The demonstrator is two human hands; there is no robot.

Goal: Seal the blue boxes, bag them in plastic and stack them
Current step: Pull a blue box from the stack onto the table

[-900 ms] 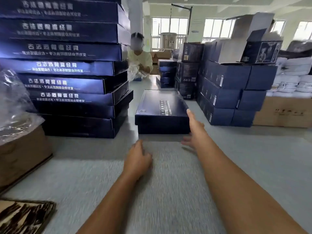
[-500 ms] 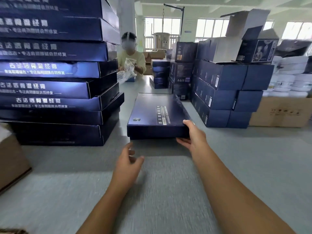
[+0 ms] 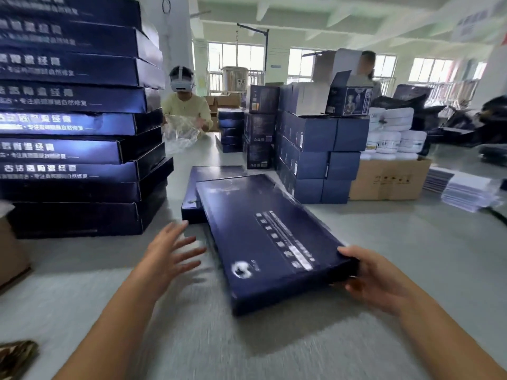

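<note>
One blue box (image 3: 269, 242), right hand (image 3: 381, 281) fingers curled round its corner; left hand (image 3: 167, 253) fingers spread wide

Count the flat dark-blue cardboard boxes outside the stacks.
2: nearer flat dark-blue cardboard box, gripped by the right hand; farther box partly under its far end. More may be hidden.
</note>
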